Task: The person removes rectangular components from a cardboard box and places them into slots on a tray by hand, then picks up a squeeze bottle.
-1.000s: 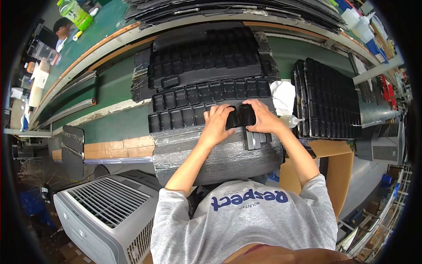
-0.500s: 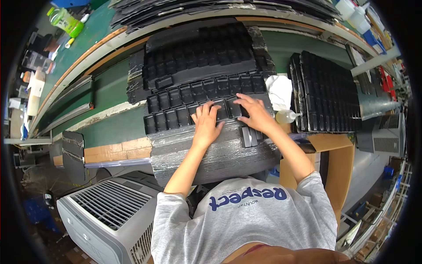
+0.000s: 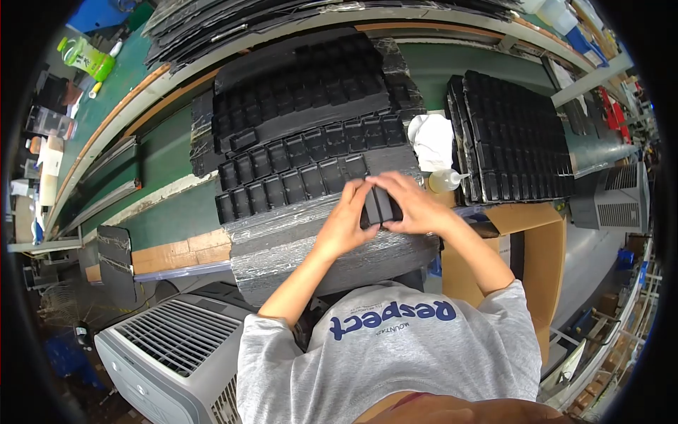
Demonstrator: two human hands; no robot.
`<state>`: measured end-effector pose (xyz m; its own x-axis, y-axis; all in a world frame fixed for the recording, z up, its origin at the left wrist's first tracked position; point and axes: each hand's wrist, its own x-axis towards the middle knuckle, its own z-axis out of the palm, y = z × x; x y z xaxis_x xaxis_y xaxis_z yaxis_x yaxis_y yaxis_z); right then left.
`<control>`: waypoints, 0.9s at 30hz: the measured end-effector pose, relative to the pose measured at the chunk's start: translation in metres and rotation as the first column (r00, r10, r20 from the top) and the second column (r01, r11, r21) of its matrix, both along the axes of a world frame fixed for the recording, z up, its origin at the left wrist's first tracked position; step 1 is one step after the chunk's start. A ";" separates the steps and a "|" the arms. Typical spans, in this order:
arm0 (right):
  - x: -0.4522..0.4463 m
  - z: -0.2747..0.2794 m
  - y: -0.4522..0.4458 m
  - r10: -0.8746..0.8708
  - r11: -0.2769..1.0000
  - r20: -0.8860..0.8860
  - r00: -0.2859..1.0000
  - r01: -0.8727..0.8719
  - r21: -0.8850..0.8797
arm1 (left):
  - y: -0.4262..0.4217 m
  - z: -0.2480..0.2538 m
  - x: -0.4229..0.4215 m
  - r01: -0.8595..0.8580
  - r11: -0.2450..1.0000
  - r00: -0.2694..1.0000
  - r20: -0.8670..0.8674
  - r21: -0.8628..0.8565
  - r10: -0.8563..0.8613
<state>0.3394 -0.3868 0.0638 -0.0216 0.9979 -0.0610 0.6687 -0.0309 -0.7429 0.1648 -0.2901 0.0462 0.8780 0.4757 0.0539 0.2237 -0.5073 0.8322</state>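
Between my hands is a pair of small black rectangular pieces [image 3: 380,205], side by side with a thin gap between them. My left hand [image 3: 345,220] grips them from the left, thumb at the near end and fingers at the far end. From the right, my right hand [image 3: 412,205] closes on them in the same way. Both hands are over the near right part of a thick stack of black sheets [image 3: 296,244]. Beyond them, rows of similar black pieces [image 3: 282,185] sit on the stack. My fingers partly cover the held pieces.
Right of the stack are a white cloth [image 3: 431,140], a squeeze bottle [image 3: 443,181] and upright black panels of pieces [image 3: 519,141]. An open cardboard box [image 3: 544,272] stands near my right arm. A grey slatted machine [image 3: 173,339] stands at lower left. A shelf [image 3: 339,28] holds black sheets.
Both hands have moved from the front row of pieces toward me and closed together on the black pieces that lay near the stack's front right. The view has shifted slightly.
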 end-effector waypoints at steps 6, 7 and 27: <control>0.058 0.000 0.000 -0.231 0.969 -0.114 0.966 0.239 0.057 | 0.025 -0.005 0.047 -0.056 0.993 0.983 0.167 -0.103 0.073; 0.067 -0.021 -0.002 -0.256 0.965 -0.117 0.960 0.260 0.028 | 0.026 -0.020 0.054 -0.055 0.998 0.992 0.118 0.005 0.054; 0.029 0.126 -0.007 0.180 0.850 -0.660 0.729 0.222 0.477 | 0.007 0.105 0.035 0.016 0.880 0.769 0.569 -0.474 0.292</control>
<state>0.3682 -0.3940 0.1894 0.1659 0.8749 0.4550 -0.0006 0.4615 -0.8871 0.1996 -0.2832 0.1513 0.6487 0.6950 0.3100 -0.3678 -0.0702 0.9272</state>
